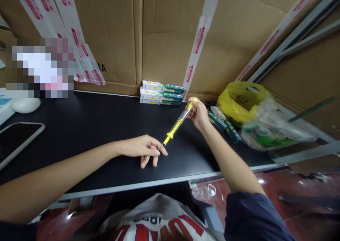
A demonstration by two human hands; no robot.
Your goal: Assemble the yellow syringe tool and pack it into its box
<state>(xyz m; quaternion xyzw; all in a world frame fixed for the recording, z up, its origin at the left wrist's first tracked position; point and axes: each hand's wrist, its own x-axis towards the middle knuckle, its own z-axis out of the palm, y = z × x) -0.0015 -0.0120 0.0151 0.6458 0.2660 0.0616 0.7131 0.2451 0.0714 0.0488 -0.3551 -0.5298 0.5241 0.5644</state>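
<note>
At nine o'clock I see a dark tablet [18,138] lying flat on the black bench [92,124], with a white mouse [26,105] just beyond it. My left hand [142,149] rests near the bench's middle, its grip loose and holding nothing, fingertips [157,152] touching the metal tip of the yellow tester pen [177,123]. The pen slants up toward one o'clock, its clear handle end pinched tight in my right hand [199,114]. At twelve o'clock, stacked boxes [161,92] sit against the cardboard wall [164,32]. At three o'clock lie a yellow bag [240,101] and a clear bag [273,127].
</note>
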